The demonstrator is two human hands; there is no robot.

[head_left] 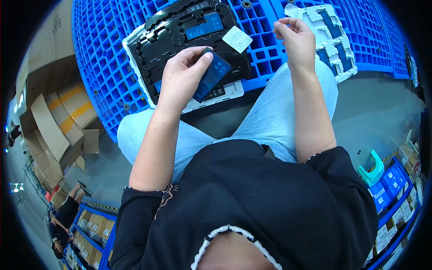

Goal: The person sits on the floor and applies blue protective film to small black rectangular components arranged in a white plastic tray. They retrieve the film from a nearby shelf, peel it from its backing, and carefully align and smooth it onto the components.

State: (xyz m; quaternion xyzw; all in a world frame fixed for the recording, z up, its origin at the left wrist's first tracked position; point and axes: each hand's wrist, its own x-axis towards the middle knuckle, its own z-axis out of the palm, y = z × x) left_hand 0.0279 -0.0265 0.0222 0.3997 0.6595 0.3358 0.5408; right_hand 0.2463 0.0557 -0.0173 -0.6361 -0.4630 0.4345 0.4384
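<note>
My left hand grips a flat, dark rectangular battery by its upper edge, thumb on its printed face. It is tilted over the near edge of a black moulded tray. Another battery with a blue face lies in that tray. A small white label sheet rests on the tray's right side. To the right my right hand is raised, its thumb and fingers drawn together. Whether they pinch anything small cannot be made out. Beyond that hand, a white tray holds several dark blue flat pieces.
A blue plastic grid pallet carries both trays. White foam shows under the black tray. Cardboard boxes stand at left. Racks with cartons and blue bins stand behind, with another person at lower left.
</note>
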